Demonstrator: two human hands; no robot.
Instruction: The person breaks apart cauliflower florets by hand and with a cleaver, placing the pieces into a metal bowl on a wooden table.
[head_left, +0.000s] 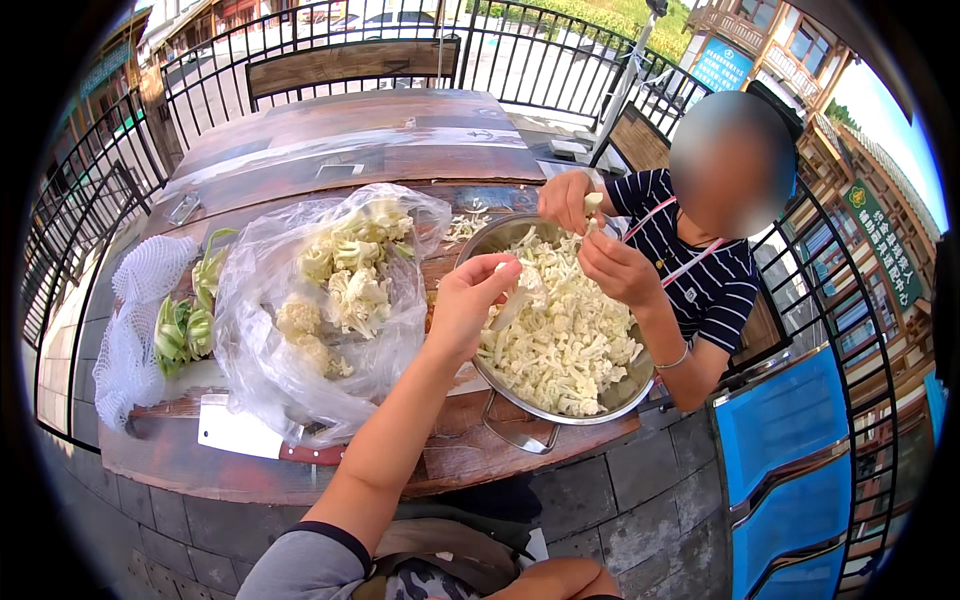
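Observation:
My left hand (469, 304) is raised over the left rim of a large metal pan (491, 384). Its thumb and fingertips pinch a small pale piece, probably cauliflower. Small cut cauliflower florets (559, 337) heap the pan. My right hand is out of view. Left of my forearm, a clear plastic bag (255, 330) lies spread with larger cauliflower chunks (358, 296) on it. A cleaver (244, 435) with a reddish handle lies at the near table edge, its handle end close to my forearm.
Opposite the pan, a co-worker's two hands (611, 262) hold cauliflower pieces above it. White foam netting (142, 330) and green cauliflower leaves (180, 330) lie left on the wooden table (352, 157). White scraps (466, 225) lie behind the pan. Blue chairs (780, 420) stand right.

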